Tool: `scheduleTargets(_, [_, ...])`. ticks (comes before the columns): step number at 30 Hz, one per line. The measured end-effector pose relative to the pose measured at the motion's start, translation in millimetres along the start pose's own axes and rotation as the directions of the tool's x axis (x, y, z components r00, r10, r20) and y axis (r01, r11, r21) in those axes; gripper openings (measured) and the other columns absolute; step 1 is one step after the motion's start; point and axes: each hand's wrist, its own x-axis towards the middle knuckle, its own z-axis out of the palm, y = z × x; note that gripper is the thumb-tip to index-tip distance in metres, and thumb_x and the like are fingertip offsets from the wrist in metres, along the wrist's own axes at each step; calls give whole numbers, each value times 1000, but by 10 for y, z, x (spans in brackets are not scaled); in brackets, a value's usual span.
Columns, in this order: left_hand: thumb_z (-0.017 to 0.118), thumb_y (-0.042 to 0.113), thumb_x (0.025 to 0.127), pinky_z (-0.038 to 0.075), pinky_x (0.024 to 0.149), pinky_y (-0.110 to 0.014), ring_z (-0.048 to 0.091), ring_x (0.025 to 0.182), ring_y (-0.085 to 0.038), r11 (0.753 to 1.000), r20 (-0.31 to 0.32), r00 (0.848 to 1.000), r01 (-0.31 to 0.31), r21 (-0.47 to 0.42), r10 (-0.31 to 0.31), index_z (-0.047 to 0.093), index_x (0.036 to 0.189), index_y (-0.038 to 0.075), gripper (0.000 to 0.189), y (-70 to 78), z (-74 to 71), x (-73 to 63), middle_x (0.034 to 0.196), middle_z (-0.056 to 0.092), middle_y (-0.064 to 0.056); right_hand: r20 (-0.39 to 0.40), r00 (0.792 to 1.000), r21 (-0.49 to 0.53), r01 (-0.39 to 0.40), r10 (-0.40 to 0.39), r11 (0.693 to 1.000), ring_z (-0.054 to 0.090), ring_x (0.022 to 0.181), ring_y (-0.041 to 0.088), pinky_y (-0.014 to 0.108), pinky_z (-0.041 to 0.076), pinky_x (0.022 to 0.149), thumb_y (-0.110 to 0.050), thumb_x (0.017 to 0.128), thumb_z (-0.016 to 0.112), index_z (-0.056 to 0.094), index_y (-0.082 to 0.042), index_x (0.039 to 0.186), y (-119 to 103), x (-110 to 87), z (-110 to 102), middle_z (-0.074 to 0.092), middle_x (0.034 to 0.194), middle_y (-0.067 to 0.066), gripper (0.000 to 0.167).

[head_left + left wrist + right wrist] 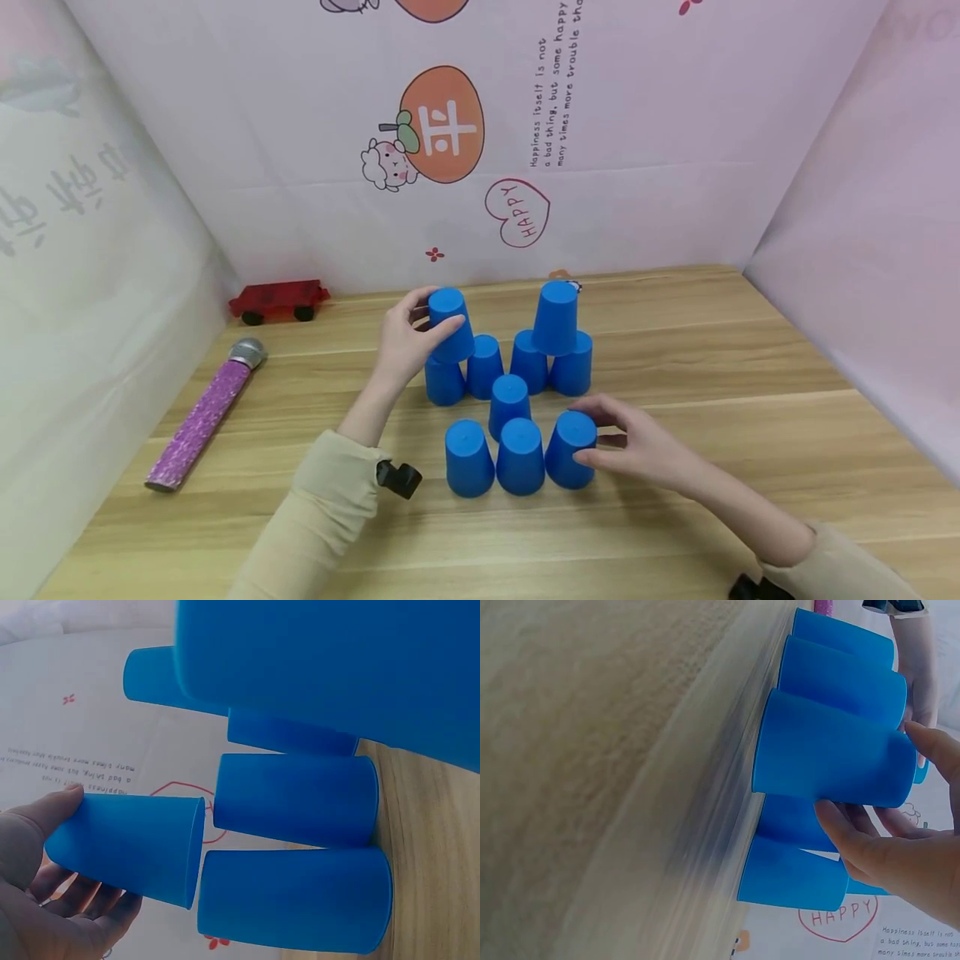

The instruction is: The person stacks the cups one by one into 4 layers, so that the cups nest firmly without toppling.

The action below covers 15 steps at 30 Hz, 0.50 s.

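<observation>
My left hand (401, 346) grips an upside-down blue cup (448, 321) between thumb and fingers, its rim at the tops of two blue cups standing side by side, (300, 799) in the left wrist view; whether it touches them I cannot tell. To its right, another blue cup (557, 317) sits on two more inverted cups (572, 371). Nearer me, my right hand (641, 442) holds the right-hand cup (568, 458) of a front row, which stands on the table. Beside it are a middle cup (520, 458) and a left cup (468, 462). One single cup (509, 408) stands just behind the row.
The wooden table (720, 350) is bounded by printed white cloth (637, 208) at the back and sides. On the left lies a purple glittery microphone (202, 421) with a silver head. A red toy car (277, 300) is in the back left corner.
</observation>
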Motion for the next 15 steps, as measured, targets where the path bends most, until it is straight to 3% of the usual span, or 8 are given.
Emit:
scheduleTargets(8, [71, 26, 84, 47, 98, -47, 56, 117, -33, 1000, 3, 1000, 8, 9, -8, 52, 129, 7, 52, 0, 39, 25, 127, 58, -14, -24, 1000, -48, -1, -1, 999, 59, 106, 34, 43, 56, 83, -21, 83, 72, 51, 0, 122, 8, 25, 26, 60, 117, 18, 49])
scheduleTargets(15, [71, 25, 84, 47, 100, -46, 56, 118, -33, 1000, 25, 1000, 6, -8, -6, 53, 128, 7, 51, 17, 60, 29, 127, 58, -15, -36, 999, -60, 1, -3, 998, 59, 104, 34, 47, 56, 82, -21, 82, 72, 53, 0, 119, -34, 32, 39, 60, 116, 19, 47])
